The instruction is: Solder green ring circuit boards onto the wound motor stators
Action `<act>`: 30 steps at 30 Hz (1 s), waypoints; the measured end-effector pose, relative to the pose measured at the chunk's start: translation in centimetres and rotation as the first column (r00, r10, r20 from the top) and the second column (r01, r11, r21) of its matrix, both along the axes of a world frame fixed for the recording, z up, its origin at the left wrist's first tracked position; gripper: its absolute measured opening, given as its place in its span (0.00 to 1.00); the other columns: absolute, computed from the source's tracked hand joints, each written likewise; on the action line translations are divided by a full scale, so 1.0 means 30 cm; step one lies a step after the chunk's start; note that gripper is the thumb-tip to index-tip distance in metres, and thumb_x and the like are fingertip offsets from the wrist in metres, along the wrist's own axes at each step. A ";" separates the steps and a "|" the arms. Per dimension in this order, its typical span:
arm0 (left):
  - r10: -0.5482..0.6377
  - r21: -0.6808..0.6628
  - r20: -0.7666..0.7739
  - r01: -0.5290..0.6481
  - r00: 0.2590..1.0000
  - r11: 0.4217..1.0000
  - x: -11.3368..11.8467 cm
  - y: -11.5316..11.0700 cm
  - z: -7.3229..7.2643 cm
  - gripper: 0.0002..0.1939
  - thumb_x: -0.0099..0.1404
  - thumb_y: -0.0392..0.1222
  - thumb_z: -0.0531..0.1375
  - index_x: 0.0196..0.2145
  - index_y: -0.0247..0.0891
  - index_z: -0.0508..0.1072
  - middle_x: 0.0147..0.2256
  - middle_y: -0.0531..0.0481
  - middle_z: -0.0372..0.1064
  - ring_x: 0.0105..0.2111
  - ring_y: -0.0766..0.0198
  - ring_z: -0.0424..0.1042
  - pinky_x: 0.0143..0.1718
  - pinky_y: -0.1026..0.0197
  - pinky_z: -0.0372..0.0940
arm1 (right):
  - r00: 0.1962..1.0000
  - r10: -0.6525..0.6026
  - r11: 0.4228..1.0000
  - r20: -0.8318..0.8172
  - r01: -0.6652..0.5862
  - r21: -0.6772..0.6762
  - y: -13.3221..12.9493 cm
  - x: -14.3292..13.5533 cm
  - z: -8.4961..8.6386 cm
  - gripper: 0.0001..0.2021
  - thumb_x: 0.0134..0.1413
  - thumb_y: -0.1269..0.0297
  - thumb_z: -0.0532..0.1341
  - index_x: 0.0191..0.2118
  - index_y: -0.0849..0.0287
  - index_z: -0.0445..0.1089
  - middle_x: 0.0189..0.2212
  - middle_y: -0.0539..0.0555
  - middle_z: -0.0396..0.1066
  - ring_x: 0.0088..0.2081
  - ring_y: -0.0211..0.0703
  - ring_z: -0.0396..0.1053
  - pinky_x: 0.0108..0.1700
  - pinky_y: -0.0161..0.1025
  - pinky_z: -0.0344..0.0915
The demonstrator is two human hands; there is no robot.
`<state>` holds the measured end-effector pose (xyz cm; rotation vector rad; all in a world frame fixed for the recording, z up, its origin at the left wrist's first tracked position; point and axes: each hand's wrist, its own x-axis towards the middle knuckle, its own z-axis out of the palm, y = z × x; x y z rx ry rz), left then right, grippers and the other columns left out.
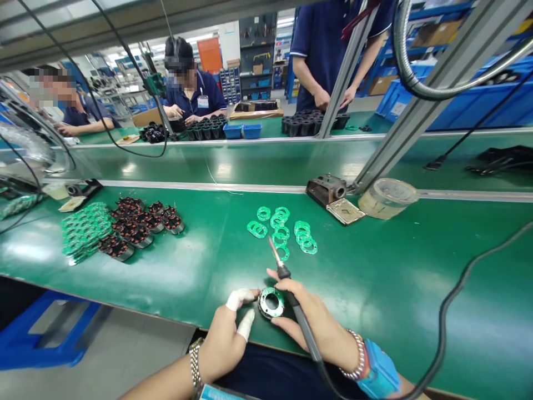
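Note:
At the table's near edge is a small motor stator (264, 299) with a green and silvery ring-shaped circuit board on its top. My left hand (225, 336), with white coverings on the thumb and a finger, steadies it from the left by a fingertip. A soldering iron (307, 332) lies in my right hand (322, 319), its tip pointing up and away from the stator. The thumb and fingers of that hand also reach around the stator's right side. Just beyond the hands lie loose green ring boards (280, 236), some overlapping.
Copper-wound stators (135, 225) stand at left beside stacked green boards (85, 230). A metal iron stand (327, 189) and a round tub (388, 197) are at the back right. The iron's cord (447, 305) crosses the right side. Co-workers (195, 91) sit and stand beyond the rail.

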<state>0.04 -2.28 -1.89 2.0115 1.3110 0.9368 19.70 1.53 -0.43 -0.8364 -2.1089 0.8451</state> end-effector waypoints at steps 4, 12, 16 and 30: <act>-0.115 0.012 -0.034 0.115 0.993 0.993 -0.028 0.051 0.026 0.15 0.64 0.34 0.51 0.49 0.37 0.61 0.38 0.46 0.74 0.38 0.62 0.74 0.40 0.62 0.69 | 1.000 0.000 0.999 0.007 0.001 -0.046 -0.009 0.012 0.000 0.20 0.52 0.69 0.58 0.50 0.55 0.53 0.54 0.65 0.62 0.54 0.49 0.62 0.52 0.47 0.64; -0.356 0.352 -0.415 0.509 0.837 0.785 -0.071 0.200 0.086 0.14 0.67 0.36 0.46 0.34 0.34 0.71 0.28 0.44 0.73 0.28 0.62 0.71 0.31 0.61 0.66 | 0.999 0.052 0.998 0.005 -0.052 -0.047 0.001 0.017 -0.012 0.18 0.53 0.69 0.58 0.49 0.56 0.54 0.52 0.65 0.63 0.53 0.47 0.64 0.51 0.46 0.64; -0.346 0.393 -0.439 0.523 0.829 0.756 -0.064 0.199 0.078 0.15 0.67 0.35 0.45 0.31 0.34 0.71 0.26 0.45 0.71 0.25 0.63 0.69 0.27 0.62 0.64 | 0.999 0.043 0.998 0.002 -0.042 -0.052 0.001 0.012 -0.013 0.18 0.53 0.69 0.59 0.49 0.55 0.54 0.51 0.64 0.65 0.53 0.48 0.63 0.51 0.45 0.65; -0.013 0.133 -0.051 0.019 0.999 0.991 0.023 -0.011 -0.004 0.12 0.62 0.32 0.52 0.44 0.36 0.67 0.38 0.41 0.70 0.40 0.58 0.70 0.41 0.56 0.68 | 0.998 -0.029 0.998 -0.047 0.027 -0.049 -0.016 -0.003 -0.048 0.19 0.52 0.70 0.58 0.49 0.55 0.55 0.53 0.64 0.63 0.53 0.48 0.64 0.51 0.45 0.65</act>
